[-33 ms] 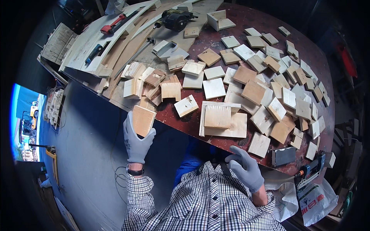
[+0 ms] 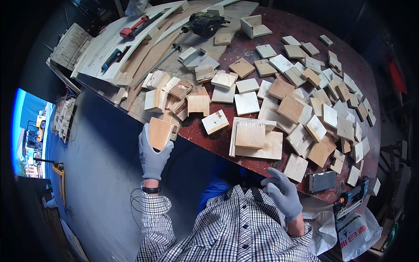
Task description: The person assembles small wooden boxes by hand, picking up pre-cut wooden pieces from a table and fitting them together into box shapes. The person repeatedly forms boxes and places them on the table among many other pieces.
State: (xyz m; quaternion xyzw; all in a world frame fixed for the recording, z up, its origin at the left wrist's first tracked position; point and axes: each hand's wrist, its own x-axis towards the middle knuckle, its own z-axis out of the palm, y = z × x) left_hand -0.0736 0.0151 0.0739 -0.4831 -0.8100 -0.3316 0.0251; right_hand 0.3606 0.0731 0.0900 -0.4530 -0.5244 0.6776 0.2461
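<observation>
In a grey work glove, my left hand (image 2: 153, 159) grips a flat wooden block (image 2: 160, 132) beside the table's left front edge, thumb on one side and fingers on the other. The gloved right hand (image 2: 283, 194) hovers by the front edge with nothing in it; its fingers are loosely bent and apart. Between the hands, on the table, a small wooden piece (image 2: 250, 135) rests against an upright strip on a larger pale board (image 2: 271, 146). A single block with a dark knot (image 2: 215, 122) lies to their left.
Many loose wood blocks (image 2: 291, 108) cover the dark red table (image 2: 196, 133). A dark rectangular block (image 2: 322, 181) and a nail gun (image 2: 352, 199) are at the right front edge. Power tools (image 2: 203, 24) and long curved boards (image 2: 94, 59) occupy the far left.
The wooden block in my left hand has turned slightly and shows more of its broad face. The whole view has shifted a little; my right hand keeps nearly the same pose.
</observation>
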